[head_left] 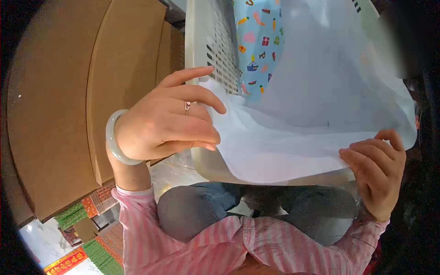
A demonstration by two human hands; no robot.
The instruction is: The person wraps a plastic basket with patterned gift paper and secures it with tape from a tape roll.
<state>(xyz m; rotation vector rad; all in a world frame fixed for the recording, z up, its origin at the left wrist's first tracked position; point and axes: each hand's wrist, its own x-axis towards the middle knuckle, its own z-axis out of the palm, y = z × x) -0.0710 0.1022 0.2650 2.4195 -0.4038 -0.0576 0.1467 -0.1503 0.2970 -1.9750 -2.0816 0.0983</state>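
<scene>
A white sheet (pixel 284 158), thin and creased, lines a cream plastic basket (pixel 198 32) and drapes over its near rim. My left hand (pixel 167 114) hovers at the sheet's left corner, its fingers bent and spread, with nothing visible between them. At the near right corner my right hand (pixel 378 167) has its fingers curled over the sheet's edge against the rim. Inside the basket, along its left side, lies a light blue printed piece (pixel 259 50) with small colourful pictures, partly covered by the sheet.
Large brown cardboard boxes (pixel 55 101) stand close on the left. Below them are red and green patterned packs (pixel 73 215) on a pale floor. My knees (pixel 183 211) are right against the basket's near side. A dark blurred shape (pixel 410 41) blocks the upper right.
</scene>
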